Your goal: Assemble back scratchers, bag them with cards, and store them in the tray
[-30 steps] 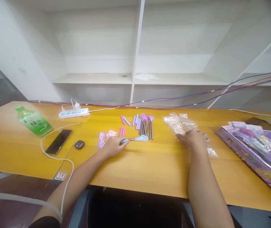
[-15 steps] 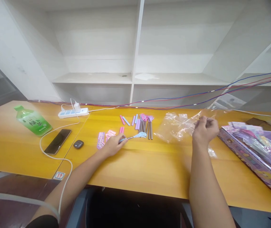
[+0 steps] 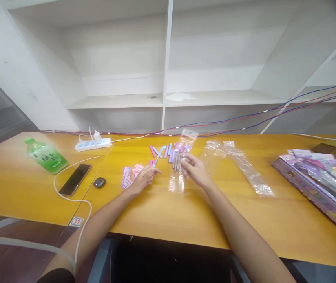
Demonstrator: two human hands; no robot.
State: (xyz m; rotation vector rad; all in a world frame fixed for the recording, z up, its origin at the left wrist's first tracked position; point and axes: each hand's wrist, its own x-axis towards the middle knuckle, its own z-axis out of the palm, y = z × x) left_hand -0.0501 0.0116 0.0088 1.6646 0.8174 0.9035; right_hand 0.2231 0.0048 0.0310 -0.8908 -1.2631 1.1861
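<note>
Above the desk (image 3: pixel 168 214), the left hand (image 3: pixel 144 179) grips a blue scratcher (image 3: pixel 156 159); the right hand (image 3: pixel 196 169) pinches a clear bag (image 3: pixel 172 184).
The bag seems limp and slippery, best held by its edge.

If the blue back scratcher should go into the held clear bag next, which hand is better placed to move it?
Probably the left hand: it holds the blue back scratcher, with the head sticking out. The right hand is occupied, holding the clear bag.

Bright light leaves soft glare on the table (image 3: pixel 174 220), the view's edges stretch, and the right hand (image 3: pixel 195 171) seems blurred.
</note>
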